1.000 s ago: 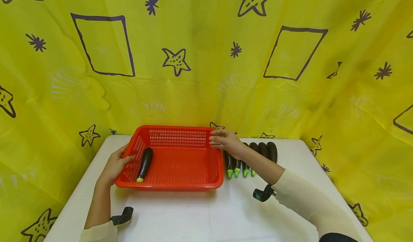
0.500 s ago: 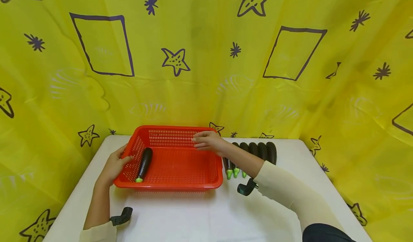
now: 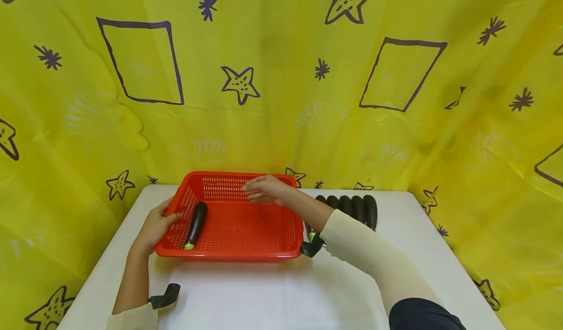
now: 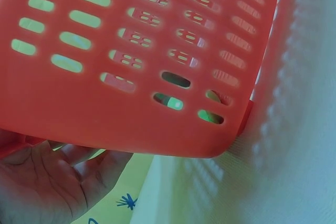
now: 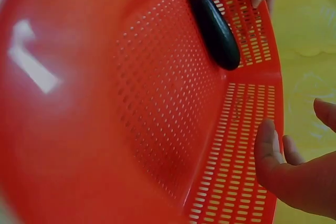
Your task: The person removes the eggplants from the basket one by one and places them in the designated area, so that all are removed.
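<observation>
My left hand holds the left rim of a red perforated plastic basket, with the thumb over the inner side. In the left wrist view its fingers reach under the rim outside the basket wall. One dark eggplant with a green cap lies inside, along the left wall. Over the back right of the basket is my right hand, holding nothing. The right wrist view has that hand's fingers spread apart near the slotted wall, away from the eggplant.
Right of the basket, several more eggplants lie side by side on the white table; my right forearm partly hides them. A yellow patterned curtain stands behind the table and on both sides.
My right hand has moved left from the basket's right rim to above its inside. The left hand, basket and eggplant inside have stayed in place.
</observation>
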Demonstrator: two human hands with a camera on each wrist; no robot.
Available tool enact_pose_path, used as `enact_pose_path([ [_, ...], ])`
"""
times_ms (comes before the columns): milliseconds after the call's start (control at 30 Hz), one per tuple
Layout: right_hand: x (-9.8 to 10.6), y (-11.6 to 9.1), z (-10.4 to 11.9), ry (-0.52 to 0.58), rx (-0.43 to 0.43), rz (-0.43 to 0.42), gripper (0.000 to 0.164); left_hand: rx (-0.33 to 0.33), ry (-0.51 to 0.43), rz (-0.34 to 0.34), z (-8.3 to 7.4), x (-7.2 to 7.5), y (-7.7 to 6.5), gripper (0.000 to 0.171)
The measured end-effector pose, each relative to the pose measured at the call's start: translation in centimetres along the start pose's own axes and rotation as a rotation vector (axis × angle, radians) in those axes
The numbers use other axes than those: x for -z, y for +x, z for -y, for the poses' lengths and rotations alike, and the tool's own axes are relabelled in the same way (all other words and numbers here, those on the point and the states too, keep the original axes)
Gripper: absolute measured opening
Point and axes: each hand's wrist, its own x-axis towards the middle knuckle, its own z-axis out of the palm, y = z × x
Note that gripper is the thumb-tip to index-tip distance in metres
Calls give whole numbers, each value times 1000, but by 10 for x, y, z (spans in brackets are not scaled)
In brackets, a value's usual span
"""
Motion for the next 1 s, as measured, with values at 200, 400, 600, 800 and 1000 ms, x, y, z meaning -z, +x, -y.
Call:
enact_pose_path([
  [200, -8, 15, 2, 0, 4, -8, 39, -9, 4, -5, -2, 0, -1, 66],
  [400, -14, 26, -1, -18, 19, -36, 42, -15, 11, -7, -3, -1, -2, 65],
  [600, -27, 36, -1, -30, 26, -15, 53, -11, 14, -8, -2, 0, -2, 66],
  [800, -38, 46, -2, -57, 31, -25, 49, -12, -4, -17, -3, -1, -2, 64],
  [1000, -41, 50, -5, -64, 21, -32, 45, -8, 2, -18, -4, -2, -2, 64],
])
